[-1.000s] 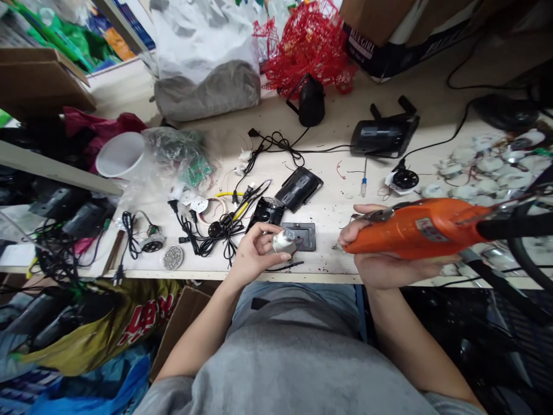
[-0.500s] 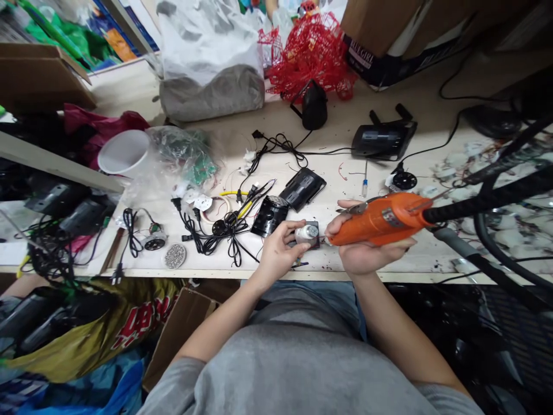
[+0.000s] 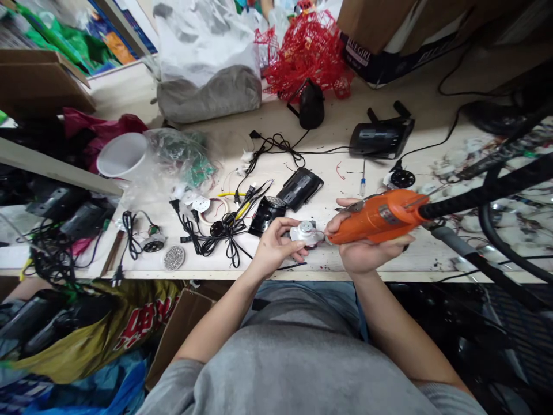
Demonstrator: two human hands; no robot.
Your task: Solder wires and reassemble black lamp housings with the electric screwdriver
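Observation:
My left hand (image 3: 272,249) is closed around a small white motor-like part (image 3: 303,231), holding it just above the near edge of the workbench (image 3: 345,271). My right hand (image 3: 367,251) grips an orange electric screwdriver (image 3: 378,215), whose tip points left and sits right at the white part. A thick black cable (image 3: 488,187) runs from the tool's back end to the right. A dark flat plate lies under the white part and is mostly hidden by it.
Black plastic housings (image 3: 299,187) and tangled black cords (image 3: 220,227) lie left of my hands. A black lamp body (image 3: 380,137), red mesh (image 3: 309,49), a white bowl (image 3: 121,154) and a bagged pile of green boards (image 3: 184,153) sit farther back. White round parts (image 3: 444,173) crowd the right.
My right hand brought the orange screwdriver leftward until its tip met the white part. My left hand lifted and turned that part toward the tool.

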